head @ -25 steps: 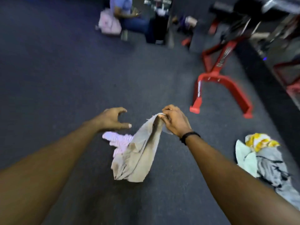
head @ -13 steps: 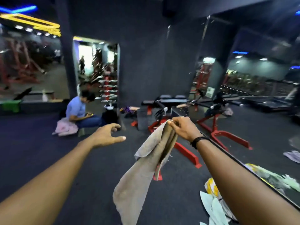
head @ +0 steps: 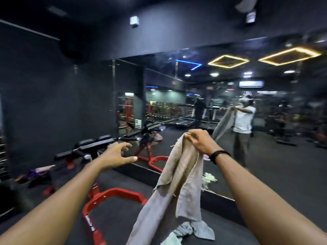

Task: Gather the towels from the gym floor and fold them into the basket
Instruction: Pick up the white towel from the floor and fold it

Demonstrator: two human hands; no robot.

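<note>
My right hand (head: 200,141) pinches one top corner of the beige terry-cloth towel (head: 178,179), held up at about 1 o'clock; its long axis hangs near vertical, trailing toward 6 o'clock. My left hand (head: 116,155), at 11 o'clock and apart from the cloth, is spread with fingers loosely curved, holding nothing. The free upper edge lies to its right, so I judge the left hand must reach toward 3 o'clock. Crumpled grey-blue cloths (head: 190,230) lie on the floor at 6 o'clock. No basket in view.
</note>
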